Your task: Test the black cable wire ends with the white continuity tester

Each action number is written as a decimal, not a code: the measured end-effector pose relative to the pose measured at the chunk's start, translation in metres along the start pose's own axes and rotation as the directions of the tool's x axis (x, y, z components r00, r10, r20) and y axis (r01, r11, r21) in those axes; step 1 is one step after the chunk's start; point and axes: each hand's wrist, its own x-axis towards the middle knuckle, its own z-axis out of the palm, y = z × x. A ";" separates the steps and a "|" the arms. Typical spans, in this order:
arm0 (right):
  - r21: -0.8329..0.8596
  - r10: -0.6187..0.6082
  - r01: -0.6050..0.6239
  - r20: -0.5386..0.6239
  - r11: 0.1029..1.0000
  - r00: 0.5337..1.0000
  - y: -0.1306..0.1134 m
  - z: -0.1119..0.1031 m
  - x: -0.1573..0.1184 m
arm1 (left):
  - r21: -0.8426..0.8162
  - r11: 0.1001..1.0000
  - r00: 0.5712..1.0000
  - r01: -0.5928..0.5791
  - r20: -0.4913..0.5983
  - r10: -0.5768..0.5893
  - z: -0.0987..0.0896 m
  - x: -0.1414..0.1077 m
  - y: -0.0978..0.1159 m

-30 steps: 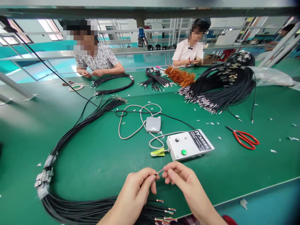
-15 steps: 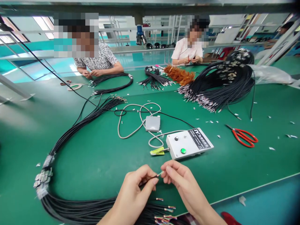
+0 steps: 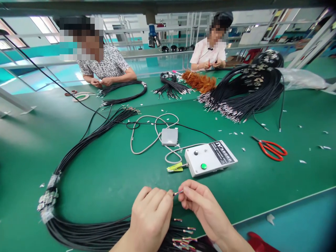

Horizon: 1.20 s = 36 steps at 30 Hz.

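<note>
My left hand point(image 3: 152, 213) is closed around the end of a black cable, mostly hidden in its grip. Thin coloured wires point(image 3: 179, 193) stick out of that end. Between thumb and finger, my right hand point(image 3: 201, 206) pinches the tips of these wires. Below both hands lies a bundle of black cables point(image 3: 94, 232), its stripped ends showing coloured wires. Just beyond the hands stands a white control box point(image 3: 210, 159) with a green button, and a yellow-green clip point(image 3: 175, 167) sits at its left side.
Red-handled scissors point(image 3: 273, 149) lie at the right. A grey pedal point(image 3: 169, 137) with a looped cord is behind the box. A large pile of black cables point(image 3: 244, 91) and an orange feathery duster point(image 3: 199, 81) lie farther back. Two people sit across the table.
My left hand has rolled over so its back faces up, covering the cable more. My right hand still pinches at the wire tips. The view has shifted slightly.
</note>
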 end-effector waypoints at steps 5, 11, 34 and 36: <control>0.103 0.032 -0.029 -0.032 0.994 0.999 0.021 0.004 0.001 | -0.157 0.977 0.989 0.147 0.006 -0.148 0.007 -0.008 0.000; 0.157 -0.021 0.027 -0.041 0.987 0.999 0.028 0.000 -0.004 | -0.369 0.873 0.945 0.319 0.058 -0.321 0.014 -0.012 -0.001; -0.146 -0.154 0.156 0.020 0.977 0.988 0.021 0.010 0.008 | -0.745 -0.008 0.592 0.667 0.536 -0.602 0.016 0.009 0.000; -0.178 -0.175 0.179 0.035 0.968 0.984 0.021 0.009 0.010 | -0.723 -0.126 0.538 0.679 0.608 -0.584 0.016 0.008 -0.004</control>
